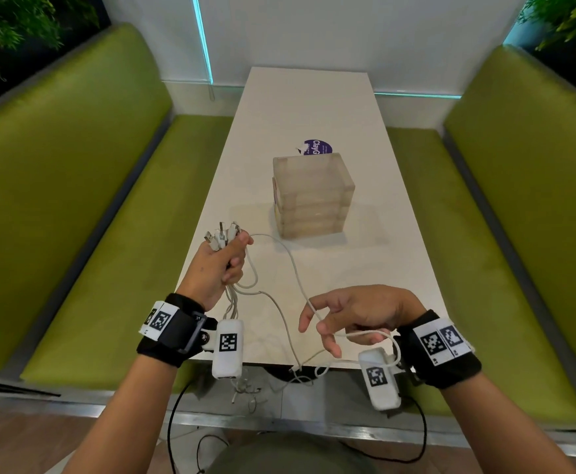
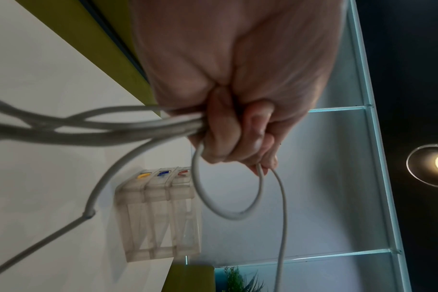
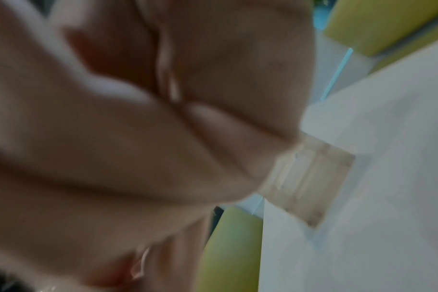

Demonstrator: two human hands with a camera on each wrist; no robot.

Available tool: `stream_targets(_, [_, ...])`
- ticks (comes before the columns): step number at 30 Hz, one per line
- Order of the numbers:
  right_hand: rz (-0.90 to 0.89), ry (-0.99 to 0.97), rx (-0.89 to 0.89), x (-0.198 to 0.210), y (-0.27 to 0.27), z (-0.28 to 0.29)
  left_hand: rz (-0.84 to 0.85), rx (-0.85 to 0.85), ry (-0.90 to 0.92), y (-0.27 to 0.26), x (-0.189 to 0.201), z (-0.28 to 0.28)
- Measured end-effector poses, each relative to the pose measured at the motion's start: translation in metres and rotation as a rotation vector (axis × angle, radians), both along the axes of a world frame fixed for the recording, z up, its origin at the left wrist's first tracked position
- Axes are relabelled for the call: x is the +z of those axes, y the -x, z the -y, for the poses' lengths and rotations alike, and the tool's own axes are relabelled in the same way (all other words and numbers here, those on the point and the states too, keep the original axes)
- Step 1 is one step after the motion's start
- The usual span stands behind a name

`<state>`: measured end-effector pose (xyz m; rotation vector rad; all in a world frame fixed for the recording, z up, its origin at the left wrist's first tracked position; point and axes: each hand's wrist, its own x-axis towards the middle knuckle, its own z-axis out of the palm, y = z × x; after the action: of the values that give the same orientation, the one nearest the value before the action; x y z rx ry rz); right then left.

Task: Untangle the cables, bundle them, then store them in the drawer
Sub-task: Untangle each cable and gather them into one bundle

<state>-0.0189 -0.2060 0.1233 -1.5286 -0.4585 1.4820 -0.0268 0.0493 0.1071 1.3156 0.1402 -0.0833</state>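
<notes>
Right now, nearest the person, loose white cable ends dangle off the near edge of the table toward the floor, not yet gathered. Just above that edge the right hand hovers with its fingers loosely spread and bent; one strand of cable drapes across them and runs back under the palm. Whether thumb and finger actually pinch it I cannot tell, since the right wrist view is only a blur of skin. A little farther out, the left hand is fisted round the cables, with a cluster of plug ends sticking up out of the top of the fist and several strands trailing from the bottom of it. The left wrist view shows the fingers curled tight on those strands, a small loop hanging from them. Beyond the hands, well apart from them, the clear drawer unit stands mid-table with all its drawers closed.

As I judge it, the untangling looks nearly done with the plugs collected at one end. Coiling the slack into a bundle, opening a drawer and stowing the cables all remain.
</notes>
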Motion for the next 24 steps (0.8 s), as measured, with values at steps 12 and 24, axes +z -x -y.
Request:
stream_targets(12, [0.513, 0.372, -0.218, -0.046, -0.021, 0.001, -0.002, 0.025, 0.011, -0.003, -0.003, 0.003])
stream_targets(24, [0.748, 0.607, 0.184, -0.116, 0.016, -0.027, -0.013, 0.026, -0.007, -0.004, -0.010, 0.003])
